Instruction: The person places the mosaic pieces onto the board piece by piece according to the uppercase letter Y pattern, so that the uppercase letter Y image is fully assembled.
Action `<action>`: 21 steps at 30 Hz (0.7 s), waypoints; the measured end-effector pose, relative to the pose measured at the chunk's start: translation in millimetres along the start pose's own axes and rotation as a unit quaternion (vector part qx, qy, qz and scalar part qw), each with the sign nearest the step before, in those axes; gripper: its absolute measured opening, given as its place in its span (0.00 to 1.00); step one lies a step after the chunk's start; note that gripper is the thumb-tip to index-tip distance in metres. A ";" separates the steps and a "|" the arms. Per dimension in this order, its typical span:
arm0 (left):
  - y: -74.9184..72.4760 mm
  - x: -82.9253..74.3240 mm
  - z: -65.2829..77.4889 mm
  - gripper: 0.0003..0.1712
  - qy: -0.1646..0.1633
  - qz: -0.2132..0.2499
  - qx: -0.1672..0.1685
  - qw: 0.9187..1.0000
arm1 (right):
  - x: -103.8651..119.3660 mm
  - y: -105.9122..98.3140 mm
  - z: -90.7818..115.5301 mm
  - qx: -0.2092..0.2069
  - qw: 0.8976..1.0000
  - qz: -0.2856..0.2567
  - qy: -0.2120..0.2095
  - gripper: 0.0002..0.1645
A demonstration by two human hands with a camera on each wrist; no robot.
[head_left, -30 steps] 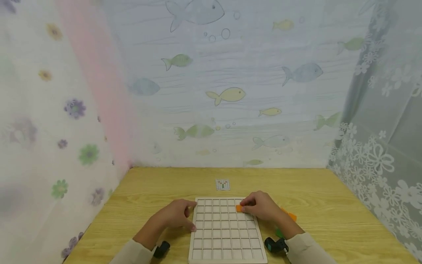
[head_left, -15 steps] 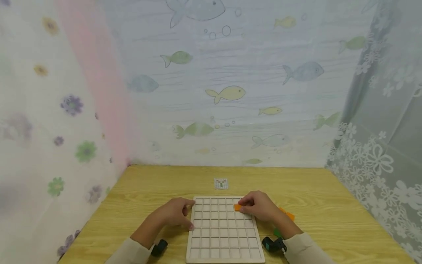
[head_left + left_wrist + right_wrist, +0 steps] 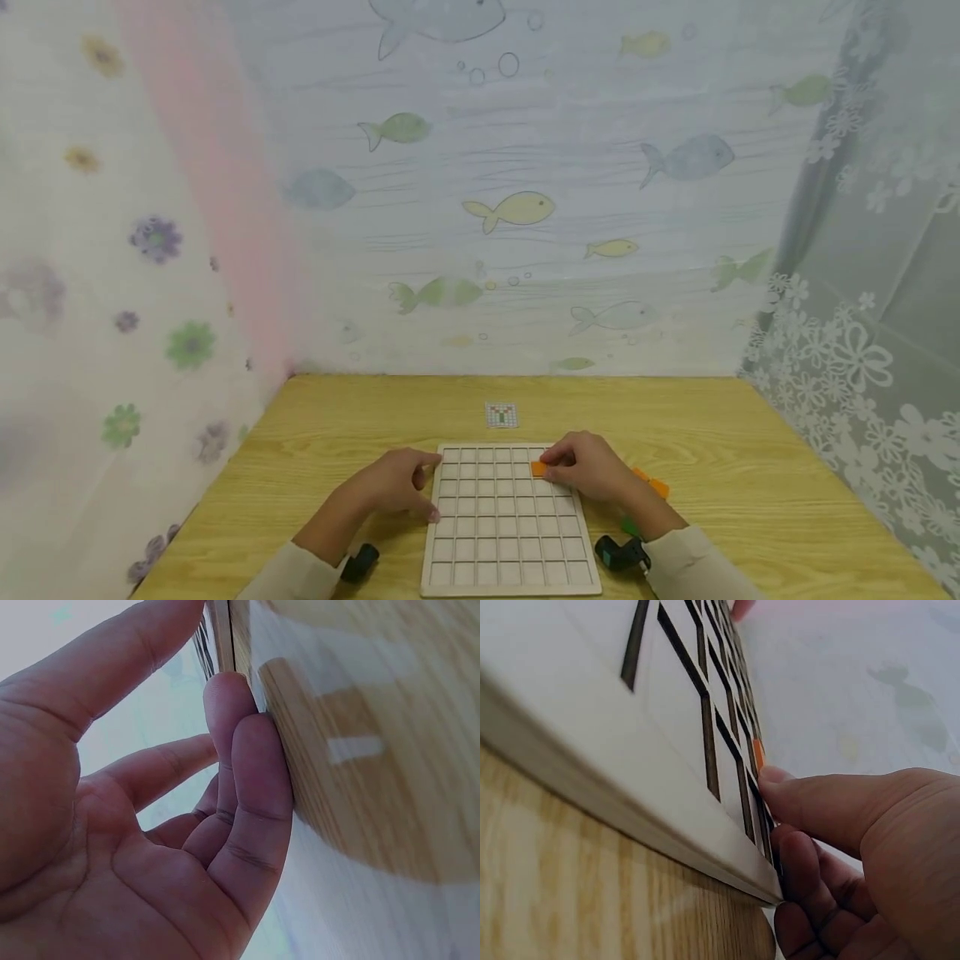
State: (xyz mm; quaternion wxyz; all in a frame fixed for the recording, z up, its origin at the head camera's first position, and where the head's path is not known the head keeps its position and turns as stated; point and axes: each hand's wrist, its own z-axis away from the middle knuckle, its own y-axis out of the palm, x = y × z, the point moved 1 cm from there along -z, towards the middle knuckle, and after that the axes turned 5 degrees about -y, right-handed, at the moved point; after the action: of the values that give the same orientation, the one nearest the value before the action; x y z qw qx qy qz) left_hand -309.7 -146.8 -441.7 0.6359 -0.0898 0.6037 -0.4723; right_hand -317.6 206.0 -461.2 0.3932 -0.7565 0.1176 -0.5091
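One orange tile (image 3: 537, 469) at the far right part of the grid board (image 3: 487, 506), sixth column from the left, second row from the far edge; cannot tell whether seated in the cell or just above. Pinched at the tile's right end by thumb and fingertip of the right hand (image 3: 592, 468), in over the board's right edge. At the board's left edge, left hand (image 3: 392, 483), thumb and forefinger spread well apart, tips touching the rim. Right of the board, partly hidden by the right forearm (image 3: 652, 510), more orange pieces (image 3: 659, 489) and, nearer, a green piece (image 3: 630, 527). On both sides of the board, black devices (image 3: 619, 553) beside beige sleeves (image 3: 701, 562). Just beyond the board's far edge, a small card (image 3: 502, 415) with a coloured grid pattern. Under the board, a wood-grain table (image 3: 360, 400); well beyond, a fish-patterned curtain (image 3: 510, 208).
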 end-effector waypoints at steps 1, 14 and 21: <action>-0.2 -0.1 0.6 0.50 0.001 0.001 0.001 1.000 | -0.7 -0.2 -0.2 0.001 1.000 -0.001 0.000 0.15; -2.2 -4.6 4.3 0.50 -0.002 0.010 -0.002 1.000 | -4.7 -23.3 5.2 0.003 0.999 -0.026 0.019 0.18; -1.1 -3.8 4.6 0.50 0.006 0.011 -0.001 1.000 | -8.5 -48.9 24.1 -0.004 1.000 -0.018 0.006 0.19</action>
State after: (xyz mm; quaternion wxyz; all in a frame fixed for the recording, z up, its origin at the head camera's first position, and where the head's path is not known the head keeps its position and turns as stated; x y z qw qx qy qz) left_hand -305.6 -146.8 -437.1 0.6370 -0.0812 0.6091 -0.4654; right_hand -311.5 254.8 -436.2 0.3807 -0.7571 0.1084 -0.5198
